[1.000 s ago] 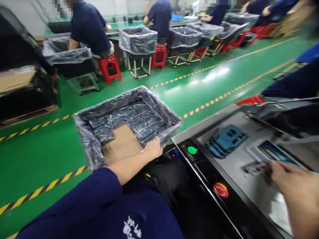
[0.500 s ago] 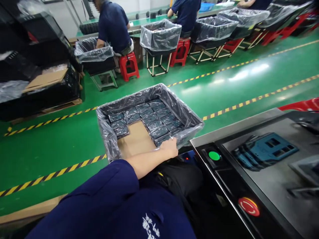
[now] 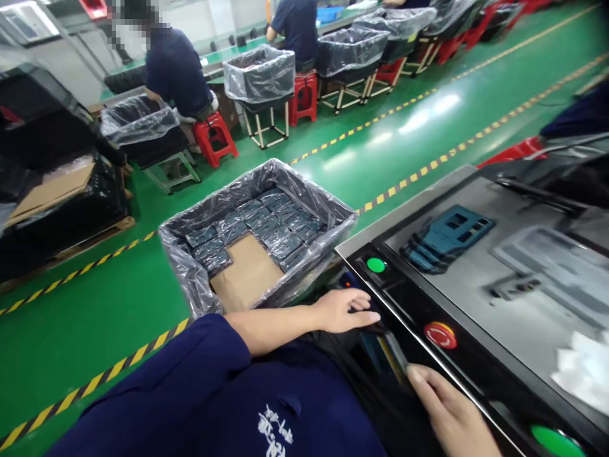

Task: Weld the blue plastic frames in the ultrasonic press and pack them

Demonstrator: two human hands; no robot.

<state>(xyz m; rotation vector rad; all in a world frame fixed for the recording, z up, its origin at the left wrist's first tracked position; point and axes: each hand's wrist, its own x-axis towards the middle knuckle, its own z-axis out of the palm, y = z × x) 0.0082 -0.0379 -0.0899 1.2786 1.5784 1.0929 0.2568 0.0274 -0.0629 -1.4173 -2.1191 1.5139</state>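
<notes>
Now: flat blue wrapped packet (image 3: 386, 351) | place: between the hands, just under the black machine edge (image 3: 399, 320) | handling: judged light, thin, stiff, slick; take by long edges | left hand (image 3: 345, 312): open, fingers extended | right hand (image 3: 450, 406): narrowly curled, grip unclear | change: left hand off lined crate (image 3: 266, 169) rim, now at machine

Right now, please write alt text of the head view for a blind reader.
Bare left hand and right hand flank a dark flat item at a grey-topped black machine, beside a plastic-lined box of dark packets.
</notes>
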